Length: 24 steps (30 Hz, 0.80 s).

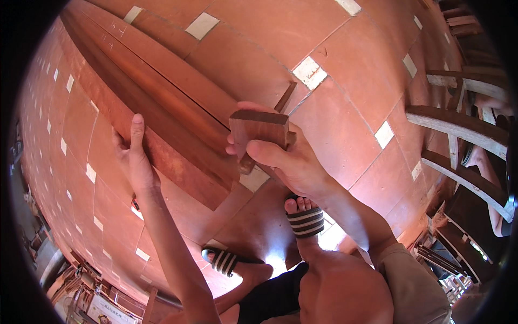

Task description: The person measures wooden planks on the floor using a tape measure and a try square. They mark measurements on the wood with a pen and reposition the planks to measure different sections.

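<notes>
Two long reddish-brown wooden boards lie side by side on the tiled floor, running from the middle toward the far left. My left hand (141,164) is closed on the outer edge of the nearer board (178,162), its thumb against the side and most other fingers hidden. In my right hand (294,164) is a wooden marking gauge (259,128), a dark block with a narrow stem showing on both sides. My thumb presses across its face, and the fingers wrap behind it. It is held above the near end of the farther board (162,70), which bears faint light marks.
A dark narrow strip of wood (286,97) lies on the floor beyond my right hand. At the right stand curved wooden chair parts (458,124), with another person's arm (488,189) beside them. My feet in striped slippers (305,222) are near the boards' ends.
</notes>
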Tool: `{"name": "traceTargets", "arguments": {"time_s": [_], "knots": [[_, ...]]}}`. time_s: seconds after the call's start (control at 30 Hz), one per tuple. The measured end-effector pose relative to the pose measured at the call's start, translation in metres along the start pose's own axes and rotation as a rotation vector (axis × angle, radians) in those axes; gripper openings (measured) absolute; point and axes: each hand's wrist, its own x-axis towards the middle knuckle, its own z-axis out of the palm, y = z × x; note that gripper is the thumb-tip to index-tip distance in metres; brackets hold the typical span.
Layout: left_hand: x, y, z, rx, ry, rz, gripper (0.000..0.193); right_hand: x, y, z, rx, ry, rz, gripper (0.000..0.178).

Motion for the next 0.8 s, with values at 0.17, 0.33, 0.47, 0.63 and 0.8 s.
{"name": "traceTargets", "arguments": {"time_s": [0.17,0.33,0.47,0.63,0.8], "knots": [[-0.011,-0.01,0.009,0.145,0.022,0.128,0.081,-0.004,0.005,0.012,-0.479,-0.088,-0.099,0.063],[-0.012,-0.009,0.015,0.013,0.071,0.094,0.098,-0.018,0.038,0.034,-0.719,-0.069,-0.158,0.064],[-0.01,-0.013,0.009,0.034,0.109,0.102,0.106,-0.024,0.064,0.042,-0.945,-0.104,-0.339,0.063],[-0.011,-0.018,0.007,0.026,0.151,0.076,0.112,-0.024,0.065,0.053,-0.809,-0.085,-0.191,0.066],[-0.014,-0.014,0.012,0.024,0.185,0.058,0.112,0.006,0.068,0.06,-0.848,-0.1,-0.24,0.067]]}}
